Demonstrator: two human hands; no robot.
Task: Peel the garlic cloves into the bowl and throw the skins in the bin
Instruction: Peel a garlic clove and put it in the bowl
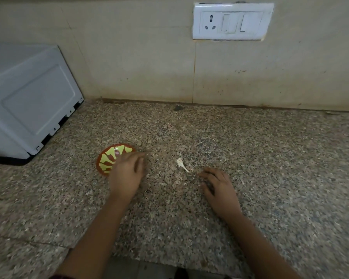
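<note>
Granite countertop [270,158], tiled wall behind, microwave [28,97] at its left edge.
Your left hand [127,174], fingers loose, overlaps the bowl [109,158]; your right hand [218,186] rests spread, empty, near what may be garlic skin [182,164].

On my bench [250,148] the bowl [106,159] sits left of centre, my left hand [127,174] overlapping its right side. A garlic scrap [182,164] lies between my hands, just beyond the right hand [220,188]. An appliance [28,97] stands far left, behind the bowl; a socket panel [232,21] is on the wall behind
</note>
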